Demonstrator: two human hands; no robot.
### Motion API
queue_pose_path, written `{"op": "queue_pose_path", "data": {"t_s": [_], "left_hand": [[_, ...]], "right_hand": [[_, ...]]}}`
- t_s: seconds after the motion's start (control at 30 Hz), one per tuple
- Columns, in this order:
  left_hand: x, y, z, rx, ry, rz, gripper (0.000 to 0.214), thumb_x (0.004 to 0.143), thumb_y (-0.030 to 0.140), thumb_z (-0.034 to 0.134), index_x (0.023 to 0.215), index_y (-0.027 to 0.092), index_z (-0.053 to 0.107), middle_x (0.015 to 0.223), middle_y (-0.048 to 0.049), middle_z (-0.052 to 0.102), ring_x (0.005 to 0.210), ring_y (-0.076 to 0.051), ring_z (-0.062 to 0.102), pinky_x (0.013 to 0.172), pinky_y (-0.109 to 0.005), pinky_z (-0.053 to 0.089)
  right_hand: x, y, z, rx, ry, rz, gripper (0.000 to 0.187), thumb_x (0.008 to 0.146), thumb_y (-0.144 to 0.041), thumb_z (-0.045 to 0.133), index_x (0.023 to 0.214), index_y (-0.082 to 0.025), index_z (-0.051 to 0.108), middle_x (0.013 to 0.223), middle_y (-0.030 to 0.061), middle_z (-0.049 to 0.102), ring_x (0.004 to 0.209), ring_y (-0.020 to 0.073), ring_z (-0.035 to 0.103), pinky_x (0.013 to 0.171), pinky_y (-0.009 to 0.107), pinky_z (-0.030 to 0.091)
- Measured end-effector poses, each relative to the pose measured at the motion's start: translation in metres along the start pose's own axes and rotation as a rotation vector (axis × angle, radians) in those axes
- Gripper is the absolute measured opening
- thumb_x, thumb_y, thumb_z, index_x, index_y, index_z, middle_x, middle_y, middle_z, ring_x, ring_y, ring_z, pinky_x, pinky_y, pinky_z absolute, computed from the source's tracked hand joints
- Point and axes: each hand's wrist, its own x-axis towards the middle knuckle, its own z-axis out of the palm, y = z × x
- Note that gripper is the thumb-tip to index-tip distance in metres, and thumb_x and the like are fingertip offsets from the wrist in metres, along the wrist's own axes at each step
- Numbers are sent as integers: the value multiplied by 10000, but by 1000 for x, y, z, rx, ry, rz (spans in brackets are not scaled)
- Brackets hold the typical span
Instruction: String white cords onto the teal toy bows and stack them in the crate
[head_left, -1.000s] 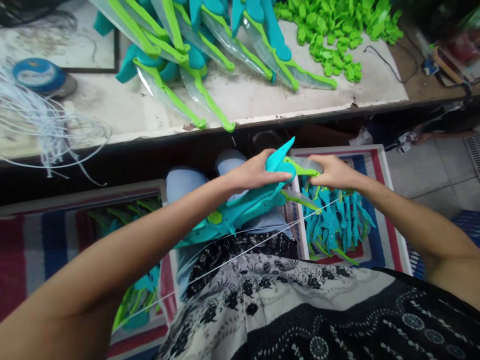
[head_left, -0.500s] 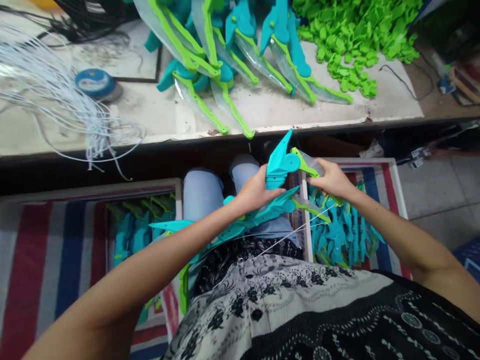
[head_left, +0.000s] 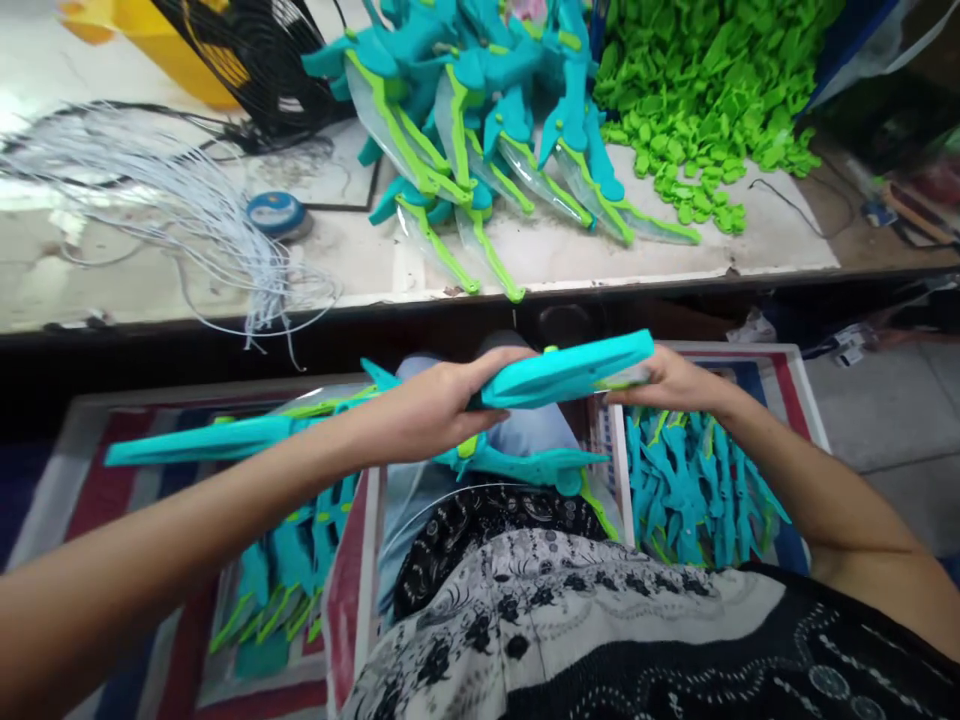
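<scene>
My left hand (head_left: 469, 395) is closed around a teal plastic winged toy (head_left: 574, 372), held edge-on above my lap. At its right end my right hand (head_left: 667, 380) pinches a clear wing piece, partly hidden behind the teal plastic. Below lies another teal winged toy (head_left: 525, 466) across my thighs, its green-edged wing hanging to the right. A long teal piece (head_left: 202, 440) extends left beyond my left forearm; which toy it belongs to I cannot tell. A thin white cord (head_left: 450, 492) curves over my lap.
On the bench (head_left: 360, 275) are piled winged toys (head_left: 517, 130), a heap of green parts (head_left: 720, 90), white cords (head_left: 187, 200), a blue round container (head_left: 276, 213) and a black fan (head_left: 277, 70). Striped crates with teal toys flank my legs, left (head_left: 367, 560) and right (head_left: 806, 390).
The held toy has turned from upright to nearly level and edge-on. My left hand has moved left, and the long teal piece now reaches farther left. The view has shifted.
</scene>
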Motion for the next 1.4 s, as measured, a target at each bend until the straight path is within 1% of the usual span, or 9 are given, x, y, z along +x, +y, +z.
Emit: {"op": "queue_pose_path", "data": {"t_s": [0.3,0.5,0.67,0.8,1.0,1.1,1.23,1.3,1.4], "left_hand": [[6,22,-20,384,48,-67,436,814,359,578,1202,209,447,833,-49,637,813,-265,657,705,-335,483],[13,40,-49,672,161,-14,453,884,322,525,1303,226,380,961,-29,623,1002,-296,663,829,-369,486],[26,37,-45,687,145,-20,533,890,281,569,1363,222,332,1011,-51,644,947,-262,669,794,-340,490],[30,23,-31,784,160,-27,515,925,232,489,1413,208,326,1047,-97,659,956,-265,655,819,-359,478],[37,-20,7,978,198,-10,519,953,136,329,1464,229,330,1084,-132,626,944,-251,633,814,-368,462],[38,-51,36,924,158,-6,519,947,139,324,1458,226,365,1042,-121,619,925,-253,619,788,-360,453],[35,-99,57,871,164,40,528,923,144,368,1443,227,407,988,-118,596,901,-264,584,770,-372,433],[38,-121,58,911,158,93,538,907,143,404,1435,247,425,981,-119,584,900,-268,567,770,-378,418],[47,-143,55,951,78,190,617,844,143,519,1439,269,414,1014,-112,576,912,-256,552,771,-358,406]], "right_hand": [[46,31,7,66,152,-14,456,637,-573,800,725,-153,644,589,-15,577,530,109,519,526,255,445],[47,58,72,-308,893,-153,468,925,-611,451,949,-197,666,859,67,643,853,211,605,789,354,498],[78,68,186,-827,137,-144,720,779,-572,707,1326,-140,530,1293,198,563,1194,344,488,1010,490,402],[110,57,219,-1039,-221,-193,658,781,-433,737,1285,-63,531,1180,210,593,1132,345,490,983,517,384],[89,59,207,-1001,-403,-506,555,768,-374,756,1228,-122,575,1181,151,614,1211,330,459,1083,541,293],[56,70,188,-841,-204,-517,261,914,-363,576,1044,-150,652,1048,116,662,1058,243,556,953,398,431],[5,90,128,-780,356,-153,333,962,-271,409,755,-176,651,697,57,615,687,185,576,680,319,468],[-3,98,92,-840,530,-106,254,929,-291,460,950,-160,676,895,112,668,876,243,617,793,380,494],[19,106,55,-964,344,-264,478,851,-341,588,1288,-150,557,1370,178,527,1329,343,417,1060,536,368]]}}
